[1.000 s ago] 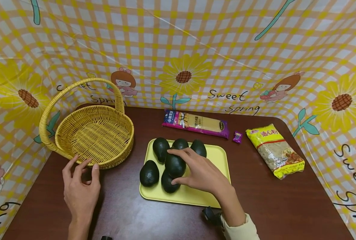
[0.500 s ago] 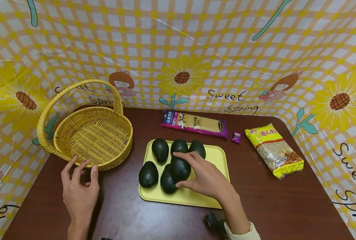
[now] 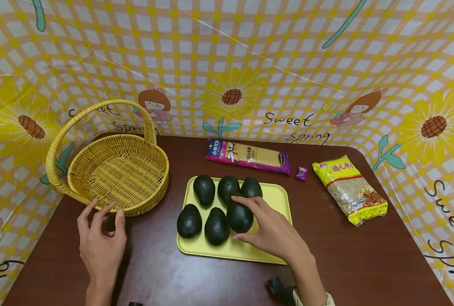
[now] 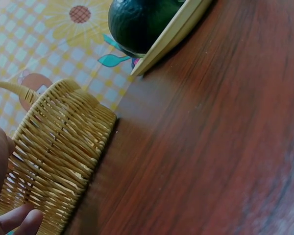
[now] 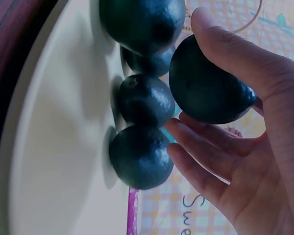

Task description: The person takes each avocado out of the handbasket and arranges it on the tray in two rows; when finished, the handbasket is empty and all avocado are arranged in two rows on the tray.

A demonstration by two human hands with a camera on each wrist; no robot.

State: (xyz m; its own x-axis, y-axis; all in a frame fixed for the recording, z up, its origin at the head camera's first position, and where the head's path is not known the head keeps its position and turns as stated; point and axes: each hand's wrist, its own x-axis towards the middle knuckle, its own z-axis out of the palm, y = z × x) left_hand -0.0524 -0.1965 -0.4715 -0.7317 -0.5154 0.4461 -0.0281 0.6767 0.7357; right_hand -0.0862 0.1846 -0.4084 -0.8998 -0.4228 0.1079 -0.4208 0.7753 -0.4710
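Observation:
My right hand (image 3: pixel 274 227) grips a dark green avocado (image 3: pixel 239 216) between thumb and fingers, over the yellow tray (image 3: pixel 257 253). In the right wrist view this avocado (image 5: pixel 201 88) hangs above the tray surface, clear of the others. Several more avocados (image 3: pixel 217 227) lie on the tray, three along its far side and two in the nearer row. At the left, my left hand (image 3: pixel 102 244) rests its fingertips at the near rim of a yellow wicker basket (image 3: pixel 127 174) with a tall handle; nothing lies inside. The left wrist view has its fingers beside the woven wall.
Behind the tray lies a purple pack of noodles (image 3: pixel 248 157), with a small purple packet (image 3: pixel 301 173) to its right. A yellow bag of pasta (image 3: pixel 350 189) lies on the right of the brown table (image 3: pixel 364 263). A checked cloth (image 3: pixel 234 42) hangs round the back and sides.
The right hand has carried its avocado to the right and a little nearer, away from above the near-row avocado, now fully visible. The left hand has stayed at the basket rim.

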